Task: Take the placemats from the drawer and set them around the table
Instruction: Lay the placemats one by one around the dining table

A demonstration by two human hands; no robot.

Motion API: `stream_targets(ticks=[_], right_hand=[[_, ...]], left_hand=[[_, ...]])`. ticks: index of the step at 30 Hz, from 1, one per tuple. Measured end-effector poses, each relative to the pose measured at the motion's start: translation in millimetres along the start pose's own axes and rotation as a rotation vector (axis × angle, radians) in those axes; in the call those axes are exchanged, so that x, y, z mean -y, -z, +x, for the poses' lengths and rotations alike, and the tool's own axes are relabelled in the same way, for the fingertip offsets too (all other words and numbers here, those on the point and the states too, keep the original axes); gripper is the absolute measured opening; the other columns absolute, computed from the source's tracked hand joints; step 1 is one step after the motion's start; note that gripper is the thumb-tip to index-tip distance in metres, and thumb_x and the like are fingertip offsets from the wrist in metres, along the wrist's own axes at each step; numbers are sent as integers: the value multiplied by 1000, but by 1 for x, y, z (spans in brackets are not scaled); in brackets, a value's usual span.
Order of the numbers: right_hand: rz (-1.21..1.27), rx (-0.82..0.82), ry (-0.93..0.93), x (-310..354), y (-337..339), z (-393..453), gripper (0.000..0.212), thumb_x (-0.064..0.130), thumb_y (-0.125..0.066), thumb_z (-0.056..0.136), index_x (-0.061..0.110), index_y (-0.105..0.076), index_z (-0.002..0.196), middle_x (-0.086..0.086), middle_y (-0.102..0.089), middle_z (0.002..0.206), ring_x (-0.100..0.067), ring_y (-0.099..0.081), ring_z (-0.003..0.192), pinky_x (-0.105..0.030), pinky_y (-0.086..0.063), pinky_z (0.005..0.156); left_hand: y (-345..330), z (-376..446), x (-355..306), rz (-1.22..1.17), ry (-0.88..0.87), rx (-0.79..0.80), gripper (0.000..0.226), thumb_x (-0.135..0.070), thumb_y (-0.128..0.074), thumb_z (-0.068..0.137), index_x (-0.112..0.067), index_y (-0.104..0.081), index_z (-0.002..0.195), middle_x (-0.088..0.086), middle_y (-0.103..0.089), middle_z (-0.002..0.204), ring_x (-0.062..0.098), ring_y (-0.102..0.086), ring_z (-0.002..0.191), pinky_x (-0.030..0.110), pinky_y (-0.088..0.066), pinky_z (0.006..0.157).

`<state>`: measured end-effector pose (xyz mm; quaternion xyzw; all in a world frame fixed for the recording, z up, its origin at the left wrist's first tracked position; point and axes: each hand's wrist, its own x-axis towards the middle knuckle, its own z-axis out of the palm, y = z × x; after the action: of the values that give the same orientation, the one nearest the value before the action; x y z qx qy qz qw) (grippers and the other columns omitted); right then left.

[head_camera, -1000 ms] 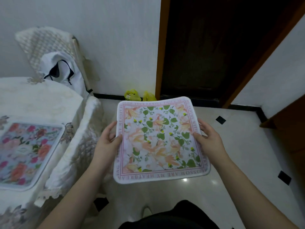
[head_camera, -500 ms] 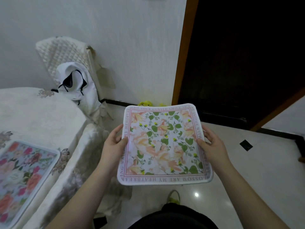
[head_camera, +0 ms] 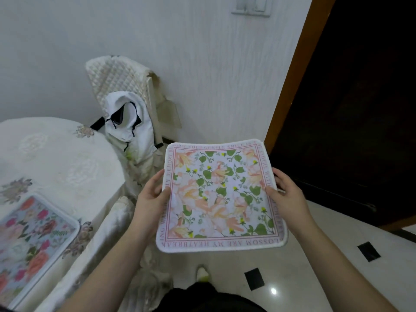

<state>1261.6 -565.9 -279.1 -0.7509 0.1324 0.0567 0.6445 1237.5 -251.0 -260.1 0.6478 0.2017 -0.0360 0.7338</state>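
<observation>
I judge the carry step in hand: my left hand (head_camera: pixel 150 197) and right hand (head_camera: pixel 287 198) pinch the floral placemat (head_camera: pixel 221 197) by its side edges, level above the floor, and next it must go onto the counter (head_camera: pixel 60 154) beside the laid placemat (head_camera: pixel 29 239).

Placemat (head_camera: pixel 221 197) held flat over the floor (head_camera: pixel 326 255), right of the desk (head_camera: pixel 56 158), left hand (head_camera: pixel 150 199) at its left edge, right hand (head_camera: pixel 288 199) at its right. Second placemat (head_camera: pixel 29 239) on the desk's near part. Chair (head_camera: pixel 119 79) behind the desk, against the wall (head_camera: pixel 202 64); doorway (head_camera: pixel 360 109) right.
</observation>
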Motion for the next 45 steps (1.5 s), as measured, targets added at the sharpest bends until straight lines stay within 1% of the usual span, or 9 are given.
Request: stream_targets(ticks=[6,11,18,28,30,33,37,40,45], right_hand=[[-23,84,7,22,-41,69,46,11,-60,96,45,-52,126,23,-64,112,-9,-73,90,-39,-63,70],[-37,136,10,46,-78,131,49,11,-62,95,33,-51,138,15,-65,121,-17,-71,100,-48,-61,78],[-38,189,20,76,-129,202,52,11,-63,94,34,-51,139,10,-63,128,-19,-70,102,-49,-61,77],[-74,425,2,109,-210,301,46,8,-59,96,32,-51,134,15,-63,121,-11,-74,84,-30,-60,58],[-54,489,-12,116,-227,325,42,7,-58,96,35,-52,128,17,-63,113,-12,-74,80,-28,-59,55],[-47,601,-29,127,-255,365,40,6,-59,95,42,-55,115,19,-64,108,-14,-74,83,-32,-61,58],[-68,708,-5,148,-288,413,40,12,-64,93,44,-54,115,20,-63,111,-15,-73,90,-32,-61,61],[-110,779,12,158,-314,441,42,14,-65,93,37,-51,126,19,-61,110,-16,-73,90,-29,-60,58],[-136,930,51,167,-360,462,44,14,-65,93,33,-50,129,18,-60,116,-8,-73,89,-30,-61,61]], left_hand=[[18,61,0,9,-20,-121,49,-11,-58,98,-35,-50,140,4,-74,113,31,-73,96,56,-57,84],[34,118,-10,-65,1,-164,46,-9,-56,99,-33,-52,138,6,-74,113,33,-73,97,57,-56,86],[58,177,-40,-79,30,-236,43,-9,-57,98,-31,-52,134,4,-75,109,31,-74,91,52,-60,77],[89,234,-55,-107,58,-470,41,-16,-58,98,-36,-53,134,4,-73,114,34,-74,89,56,-59,78],[92,250,-58,-81,61,-544,42,-15,-57,98,-36,-52,135,3,-74,111,30,-75,86,53,-60,74],[98,273,-70,-22,79,-673,46,-19,-58,99,-35,-45,140,-1,-75,107,21,-76,80,38,-62,62],[101,299,-92,15,58,-785,45,-20,-57,99,-30,-47,142,-6,-72,107,12,-75,77,25,-57,52],[99,310,-100,4,64,-868,42,-23,-58,99,-30,-50,140,-3,-70,115,11,-74,79,25,-58,53],[106,308,-99,-52,73,-1010,32,-18,-57,99,-30,-56,130,-8,-71,107,10,-74,75,24,-57,53]])
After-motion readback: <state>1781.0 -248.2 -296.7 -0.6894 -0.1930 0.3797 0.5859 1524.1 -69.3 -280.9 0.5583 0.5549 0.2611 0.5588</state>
